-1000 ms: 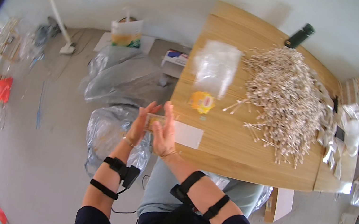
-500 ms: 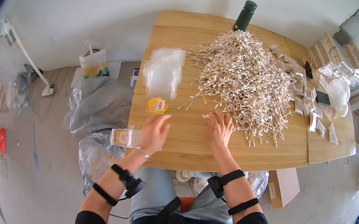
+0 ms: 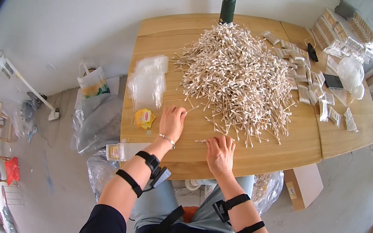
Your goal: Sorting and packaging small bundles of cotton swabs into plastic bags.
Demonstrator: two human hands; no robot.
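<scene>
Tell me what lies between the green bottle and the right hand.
In the head view, a large heap of cotton swabs on the wooden table lies between the green bottle and the right hand.

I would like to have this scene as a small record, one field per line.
Left hand: beside a loose cotton swab; grip unclear
Right hand: fingers curled at white swab tips; grip unclear
Table centre: large heap of cotton swabs
Left side: clear plastic bags, yellow cards
Behind heap: dark green bottle
</scene>
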